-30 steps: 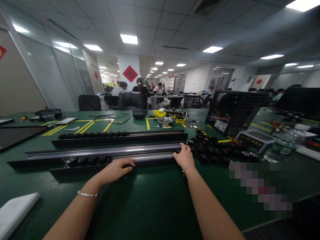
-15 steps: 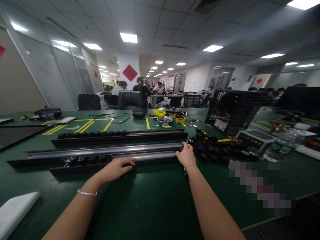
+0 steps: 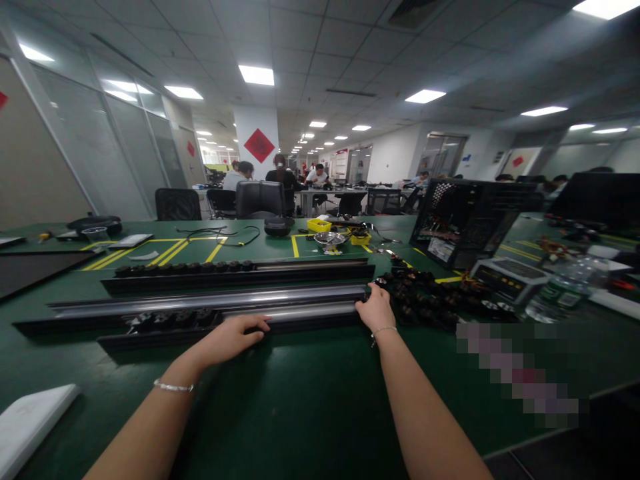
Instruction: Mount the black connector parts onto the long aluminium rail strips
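Several long black rails lie side by side across the green table; the nearest rail (image 3: 300, 315) has a shiny metal strip along it, and the far rail (image 3: 240, 273) carries a row of small black parts. My left hand (image 3: 231, 337) rests palm down on the near rail's front edge. My right hand (image 3: 376, 308) is at the right end of the near rails, fingers curled against the end. Whether it grips anything small is hidden. A pile of small black parts (image 3: 425, 297) lies just right of that hand.
A black open computer case (image 3: 470, 220) stands at the right, a scale (image 3: 510, 279) and a water bottle (image 3: 565, 293) beside it. Yellow trays and a metal bowl (image 3: 330, 240) sit farther back. A white pad (image 3: 30, 420) lies at the near left. People sit at distant desks.
My right hand has slid a little to the right along the rail end, toward the pile of black parts. My left hand has stayed in place.
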A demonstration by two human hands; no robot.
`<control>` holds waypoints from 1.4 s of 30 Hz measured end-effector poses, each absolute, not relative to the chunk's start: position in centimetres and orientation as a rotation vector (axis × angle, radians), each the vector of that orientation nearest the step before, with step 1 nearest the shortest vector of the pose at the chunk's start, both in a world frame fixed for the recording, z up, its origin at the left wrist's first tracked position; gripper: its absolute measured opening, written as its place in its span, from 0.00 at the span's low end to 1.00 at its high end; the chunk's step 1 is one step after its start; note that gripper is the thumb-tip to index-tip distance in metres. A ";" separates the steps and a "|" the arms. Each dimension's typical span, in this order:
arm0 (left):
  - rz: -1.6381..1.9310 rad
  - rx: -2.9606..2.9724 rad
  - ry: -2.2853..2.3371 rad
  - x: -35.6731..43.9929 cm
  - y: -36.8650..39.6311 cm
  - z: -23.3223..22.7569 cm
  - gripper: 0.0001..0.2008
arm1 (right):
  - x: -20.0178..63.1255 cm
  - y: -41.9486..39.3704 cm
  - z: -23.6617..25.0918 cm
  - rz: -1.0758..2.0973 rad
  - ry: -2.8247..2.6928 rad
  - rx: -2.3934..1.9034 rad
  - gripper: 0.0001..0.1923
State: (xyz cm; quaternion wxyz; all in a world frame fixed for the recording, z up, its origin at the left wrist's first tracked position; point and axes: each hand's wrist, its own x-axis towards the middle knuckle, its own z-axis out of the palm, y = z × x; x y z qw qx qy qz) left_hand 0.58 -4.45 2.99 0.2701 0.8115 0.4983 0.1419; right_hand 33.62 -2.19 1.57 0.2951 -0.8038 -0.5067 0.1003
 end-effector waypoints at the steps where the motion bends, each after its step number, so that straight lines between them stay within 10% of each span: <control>1: 0.380 2.186 1.340 0.5 -4.4 3.0 0.15 | 33.7 -2.2 1.6 0.266 -1.345 -2.143 0.31; 30: 0.471 2.259 1.380 0.2 -4.3 2.5 0.17 | 38.8 -1.8 1.4 -0.145 -1.189 -2.092 0.23; 42: 0.859 2.459 2.323 -4.4 -3.0 2.7 0.21 | 41.1 0.1 -2.1 -0.460 -1.122 -1.841 0.23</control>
